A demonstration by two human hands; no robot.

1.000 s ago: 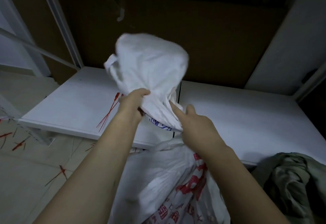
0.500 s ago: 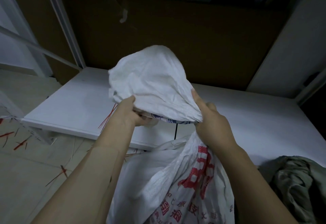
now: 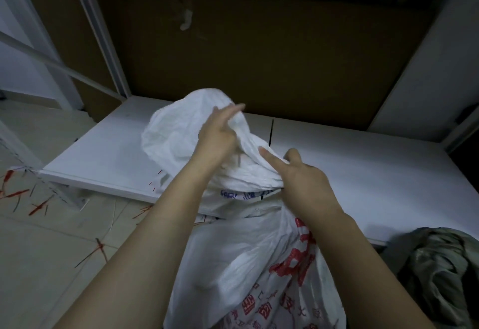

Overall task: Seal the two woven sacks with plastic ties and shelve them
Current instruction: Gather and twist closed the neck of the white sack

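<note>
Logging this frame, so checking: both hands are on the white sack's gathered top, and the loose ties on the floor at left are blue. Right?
Not quite: the head view shows the ties on the floor are red, not blue. The left hand and right hand are indeed on the gathered top of the sack.

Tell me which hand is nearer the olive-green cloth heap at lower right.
Right. The right hand grips the woven sack at its gathered neck, up and left of the cloth heap; the left hand rests on the sack's top, farther left and higher.
</note>
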